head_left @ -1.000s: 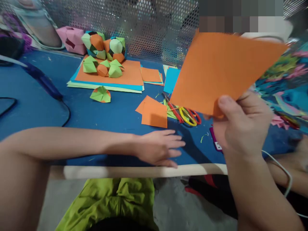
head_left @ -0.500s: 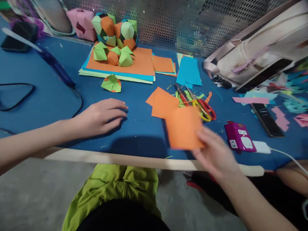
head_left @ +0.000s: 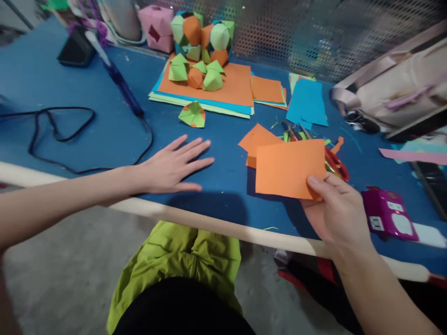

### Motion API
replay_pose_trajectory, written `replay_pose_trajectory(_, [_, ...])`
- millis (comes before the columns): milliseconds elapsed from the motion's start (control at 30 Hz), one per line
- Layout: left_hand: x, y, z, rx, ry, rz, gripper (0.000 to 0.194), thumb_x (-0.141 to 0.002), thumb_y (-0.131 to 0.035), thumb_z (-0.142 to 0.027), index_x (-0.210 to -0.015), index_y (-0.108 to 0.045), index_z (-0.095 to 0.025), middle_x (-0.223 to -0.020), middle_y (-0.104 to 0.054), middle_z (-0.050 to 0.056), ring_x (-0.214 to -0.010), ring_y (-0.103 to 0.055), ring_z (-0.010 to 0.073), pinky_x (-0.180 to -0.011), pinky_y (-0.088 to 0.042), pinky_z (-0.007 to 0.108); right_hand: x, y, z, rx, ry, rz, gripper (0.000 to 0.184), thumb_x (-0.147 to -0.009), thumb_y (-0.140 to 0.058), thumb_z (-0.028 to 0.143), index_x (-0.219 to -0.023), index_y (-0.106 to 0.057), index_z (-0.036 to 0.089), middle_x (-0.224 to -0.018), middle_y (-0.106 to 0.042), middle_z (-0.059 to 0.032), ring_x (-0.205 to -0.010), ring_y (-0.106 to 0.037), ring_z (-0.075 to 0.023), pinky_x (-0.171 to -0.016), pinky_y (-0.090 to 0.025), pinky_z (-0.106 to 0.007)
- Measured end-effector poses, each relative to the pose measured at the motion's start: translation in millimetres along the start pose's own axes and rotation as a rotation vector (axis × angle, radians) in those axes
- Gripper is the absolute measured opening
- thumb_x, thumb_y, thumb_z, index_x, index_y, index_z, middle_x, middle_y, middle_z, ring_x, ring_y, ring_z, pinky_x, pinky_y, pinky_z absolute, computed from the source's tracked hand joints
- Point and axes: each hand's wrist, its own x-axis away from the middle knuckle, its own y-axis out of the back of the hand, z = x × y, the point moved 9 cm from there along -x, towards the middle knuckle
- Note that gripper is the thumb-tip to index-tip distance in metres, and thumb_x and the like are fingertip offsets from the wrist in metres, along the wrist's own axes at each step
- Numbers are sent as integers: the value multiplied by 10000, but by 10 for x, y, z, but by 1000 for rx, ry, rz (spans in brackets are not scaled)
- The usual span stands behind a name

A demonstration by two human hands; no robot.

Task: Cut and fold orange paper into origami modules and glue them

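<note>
Between the thumb and fingers of my right hand [head_left: 337, 209] is an orange sheet of paper [head_left: 288, 168], raised over the table near its front edge. More orange paper pieces [head_left: 256, 136] lie partly hidden behind it. My left hand [head_left: 178, 165] is flat on the blue table [head_left: 223, 153], fingers spread, holding nothing. Beyond it sits a small folded green and orange paper piece [head_left: 193, 114]. Scissors with red handles [head_left: 337, 164] rest behind the held sheet, mostly covered, among green paper scraps.
At the back, folded paper units [head_left: 213, 77] rest on a stack of coloured sheets [head_left: 237, 86], beside blue paper [head_left: 308, 100]. A blue glue gun [head_left: 122, 86] with a black cord lies left. A purple device [head_left: 387, 214] and a pale bag [head_left: 394, 88] are right.
My right hand has turned the orange sheet and lifted it toward me, covering more of the scissors. My left hand has spread its fingers on the table. The view has shifted left.
</note>
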Motion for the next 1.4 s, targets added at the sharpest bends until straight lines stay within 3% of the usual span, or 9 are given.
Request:
replay_pose_trajectory(167, [-359,469,6,598,137,-368,488,-816,-565,-451,-1233,-530,-199,-1426,-411,108,-1342,-322,293,-1095,-257,465,18,-470,189,-82,118,52,44,-777,-635,242,-805,-662,263,-880,-686,-12,-849,-645,-196,-662,-566,-336])
replay_pose_trajectory(333, [-495,201,-199,1410,240,-186,431,-803,-578,-413,-1143,-560,-150,-1128,-640,120,-1048,-609,280,-921,-474,469,5,-867,97,25,118,214,58,-800,-633,311,-776,-619,260,-756,-637,16,-689,-616,-147,-606,-530,-285])
replay_pose_trajectory(500, [-397,165,78,1400,417,-338,430,-709,-656,-231,-1123,-585,-141,-1029,-680,80,-1043,-615,292,-921,-483,496,41,-730,-64,422,27,411,204,-833,-572,434,-870,-640,245,-822,-656,-7,-723,-629,-159,-686,-521,-312])
replay_pose_trajectory(633, [-346,301,268,1345,474,-412,402,-740,-608,-174,-1139,-580,-134,-1098,-664,74,-1100,-588,297,-945,-474,486,250,-459,-44,927,109,642,218,-778,-644,418,-921,-688,260,-992,-664,-45,-919,-609,-214,-787,-491,-344])
replay_pose_trajectory(867, [-339,445,168,1480,372,-429,455,-780,-607,-124,-1221,-509,-67,-1206,-626,96,-1097,-582,221,-1023,-414,444,558,-502,-74,1064,309,891,231,-902,-480,320,-829,-689,255,-814,-646,-41,-809,-569,-194,-753,-411,-372])
replay_pose_trajectory(933, [-320,465,137,1467,380,-425,461,-787,-599,-120,-1234,-501,-68,-1212,-623,89,-1099,-580,220,-1032,-402,454,498,-483,-20,1042,371,839,219,-896,-487,289,-809,-685,256,-815,-655,-35,-804,-569,-195,-767,-389,-377])
replay_pose_trajectory(1000, [-288,502,119,1434,394,-427,464,-788,-600,-121,-1238,-501,-70,-1222,-619,84,-1115,-570,226,-1047,-383,465,316,-326,122,990,441,645,156,-860,-544,294,-803,-686,266,-824,-659,-29,-810,-571,-205,-785,-378,-380])
replay_pose_trajectory(1200, [-85,671,146,1284,417,-486,451,-804,-589,-128,-1246,-506,-82,-1286,-572,95,-1172,-524,264,-1031,-399,464,-297,604,454,1047,560,-97,200,-843,-556,369,-737,-691,266,-782,-620,-50,-775,-549,-215,-741,-371,-354])
replay_pose_trajectory(1400, [171,737,231,1354,405,-626,373,-790,-603,-125,-1161,-564,-111,-1221,-623,64,-1170,-535,250,-1027,-408,427,-520,738,492,1099,632,-167,111,-770,-640,227,-841,-688,295,-834,-650,-43,-1007,-544,-316,-894,-336,-449])
